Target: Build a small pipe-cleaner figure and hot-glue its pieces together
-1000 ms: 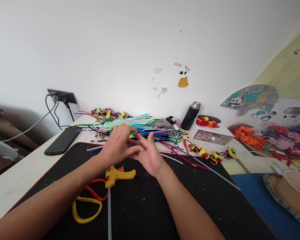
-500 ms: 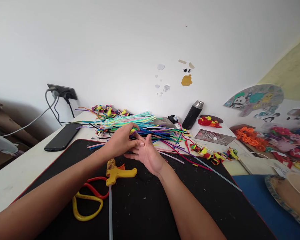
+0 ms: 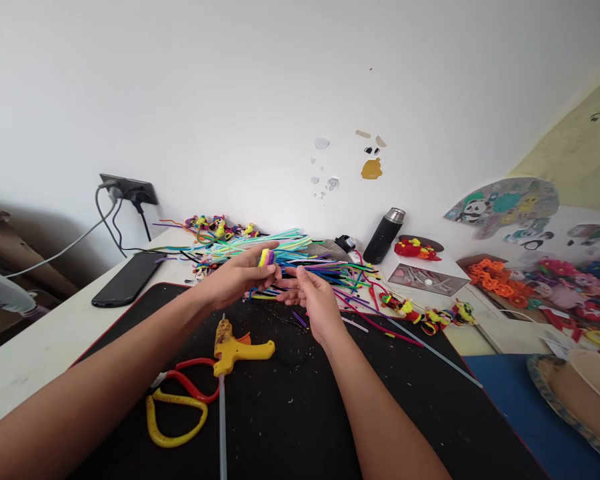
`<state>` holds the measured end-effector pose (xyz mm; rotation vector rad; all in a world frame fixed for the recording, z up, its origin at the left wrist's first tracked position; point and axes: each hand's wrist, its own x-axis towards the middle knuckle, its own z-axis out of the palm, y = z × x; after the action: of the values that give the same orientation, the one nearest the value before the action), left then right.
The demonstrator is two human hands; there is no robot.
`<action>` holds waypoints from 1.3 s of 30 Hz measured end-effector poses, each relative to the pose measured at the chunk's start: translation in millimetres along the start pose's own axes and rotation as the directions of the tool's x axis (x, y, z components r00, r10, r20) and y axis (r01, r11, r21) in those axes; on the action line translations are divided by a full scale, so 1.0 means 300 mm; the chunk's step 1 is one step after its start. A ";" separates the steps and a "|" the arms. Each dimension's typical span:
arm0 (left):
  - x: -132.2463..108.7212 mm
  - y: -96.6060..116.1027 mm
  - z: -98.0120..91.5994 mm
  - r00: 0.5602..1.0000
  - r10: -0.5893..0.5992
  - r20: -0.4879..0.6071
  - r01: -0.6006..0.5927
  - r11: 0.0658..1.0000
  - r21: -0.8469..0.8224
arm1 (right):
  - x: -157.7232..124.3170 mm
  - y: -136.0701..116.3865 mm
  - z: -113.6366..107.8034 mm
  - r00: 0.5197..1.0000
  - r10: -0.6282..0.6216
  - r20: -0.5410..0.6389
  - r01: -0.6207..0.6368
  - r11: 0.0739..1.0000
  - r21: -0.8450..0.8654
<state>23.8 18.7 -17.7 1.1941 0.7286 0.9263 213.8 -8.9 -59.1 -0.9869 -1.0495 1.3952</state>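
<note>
A small yellow-and-purple fuzzy pipe-cleaner piece [image 3: 267, 259] is pinched between the thumb and fingers of my left hand [image 3: 237, 275], above the far part of the black mat. My right hand [image 3: 318, 305] is just to the right, palm turned inward, its fingers apart and reaching to my left fingertips. Nothing shows in its grasp. Below my hands a yellow glue gun [image 3: 227, 350] lies on the mat with a long glue stick [image 3: 223, 427] in its back end. Beside it are scissors with one red and one yellow handle [image 3: 176, 442].
Behind my hands spreads a pile of coloured pipe cleaners [image 3: 280, 243]. A phone [image 3: 127, 279] lies at left. A black flask [image 3: 384, 237], a white box [image 3: 427, 273] and several small pipe-cleaner figures [image 3: 433, 317] are at right. A loose glue stick [image 3: 435, 352] crosses the mat's right side.
My left hand has turned, bringing the yellow-and-purple piece more into view. My right hand has rolled inward, its palm no longer facing up, and its thumb has come down near the index finger.
</note>
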 end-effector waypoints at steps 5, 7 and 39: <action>-0.021 0.001 0.024 0.984 -0.085 0.157 0.108 0.984 -0.143 | -0.018 -0.016 0.006 0.995 -0.041 0.090 0.041 0.999 0.004; -0.021 -0.005 0.025 0.973 -0.117 0.201 0.148 0.978 -0.148 | -0.023 -0.021 0.012 0.989 -0.057 0.140 0.055 0.998 0.016; -0.012 -0.029 0.017 0.969 -0.129 0.213 0.105 0.987 0.118 | -0.011 -0.013 0.006 0.999 -0.016 0.030 0.013 0.996 0.091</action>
<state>28.6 12.4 -25.1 1.3091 0.6678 0.6515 213.4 -12.2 -54.9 -0.8924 -1.0046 1.4375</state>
